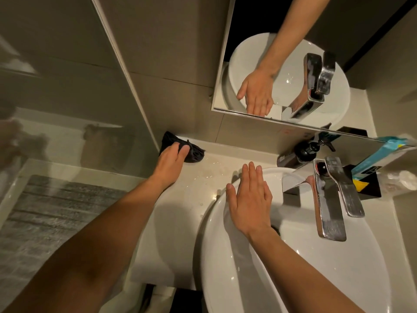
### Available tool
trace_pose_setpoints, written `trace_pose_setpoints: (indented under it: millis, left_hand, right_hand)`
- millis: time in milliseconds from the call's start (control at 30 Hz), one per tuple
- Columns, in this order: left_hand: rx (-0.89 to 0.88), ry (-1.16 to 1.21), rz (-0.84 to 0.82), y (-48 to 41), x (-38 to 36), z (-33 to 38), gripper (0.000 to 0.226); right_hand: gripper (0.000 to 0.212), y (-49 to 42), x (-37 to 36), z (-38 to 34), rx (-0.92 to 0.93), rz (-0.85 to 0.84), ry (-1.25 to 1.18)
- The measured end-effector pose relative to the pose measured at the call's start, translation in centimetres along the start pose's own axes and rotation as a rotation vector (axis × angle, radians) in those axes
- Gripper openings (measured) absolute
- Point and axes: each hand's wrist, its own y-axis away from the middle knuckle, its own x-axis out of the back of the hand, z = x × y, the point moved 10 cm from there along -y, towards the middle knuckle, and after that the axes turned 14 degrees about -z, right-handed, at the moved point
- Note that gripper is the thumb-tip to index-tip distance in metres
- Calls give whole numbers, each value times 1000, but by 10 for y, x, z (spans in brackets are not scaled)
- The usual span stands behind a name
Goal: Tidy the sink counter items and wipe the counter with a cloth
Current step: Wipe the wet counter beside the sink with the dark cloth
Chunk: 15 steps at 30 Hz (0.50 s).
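A dark cloth [194, 153] lies bunched in the far left corner of the pale counter [180, 199], against the wall. My left hand [172, 158] presses down on it, fingers curled over the fabric. My right hand [249, 197] rests flat, fingers together, on the far left rim of the white basin [216, 256]. It holds nothing. Water drops shine on the counter between the cloth and the basin.
A chrome tap [331, 199] reaches over the basin on the right. Behind it stand a dark pump bottle [300, 154] and a black holder [370, 188] with a blue-and-yellow packet. A mirror [282, 64] hangs above. A glass shower screen [67, 132] bounds the left.
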Motion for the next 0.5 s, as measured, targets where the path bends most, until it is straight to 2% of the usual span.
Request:
trace_pose_setpoints:
  millis: [133, 267, 400, 500]
  left_hand:
    - [-39, -34, -132, 2, -8, -1, 26]
    - [-91, 69, -156, 5, -4, -6, 12]
    - [-86, 6, -236, 7, -19, -17, 45]
    - [-116, -147, -286, 14, -31, -23, 52]
  right_hand:
    - [72, 0, -1, -1, 3, -13, -11]
    - [71, 1, 0, -1, 3, -12, -10]
    - [72, 1, 0, -1, 5, -12, -2]
    - [73, 2, 0, -1, 8, -5, 3]
